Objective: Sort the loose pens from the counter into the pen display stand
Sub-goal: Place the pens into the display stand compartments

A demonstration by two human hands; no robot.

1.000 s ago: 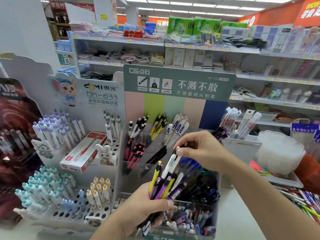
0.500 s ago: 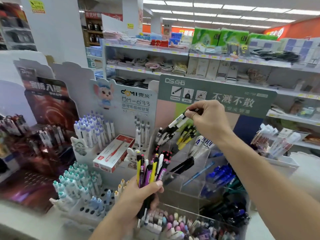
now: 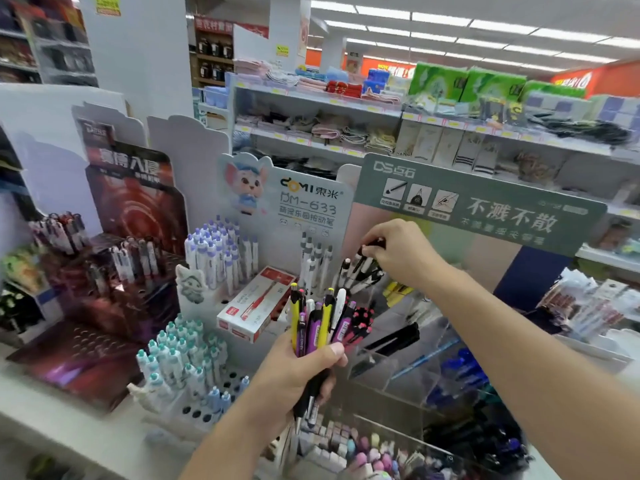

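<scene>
Yellow and purple pens (image 3: 320, 323) fill left hand (image 3: 294, 379); right hand (image 3: 398, 252) pinches white pen (image 3: 363, 263)

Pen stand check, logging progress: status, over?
Left hand grips mixed bundle of yellow, purple and black pens. Right hand pinches black-and-white pen at clear acrylic stand's top-left compartment. Nothing blocking.

White counter (image 3: 69, 431) carries clear pen display stand (image 3: 398, 368), white pen rack (image 3: 207, 403), dark red rack (image 3: 86, 358).
</scene>
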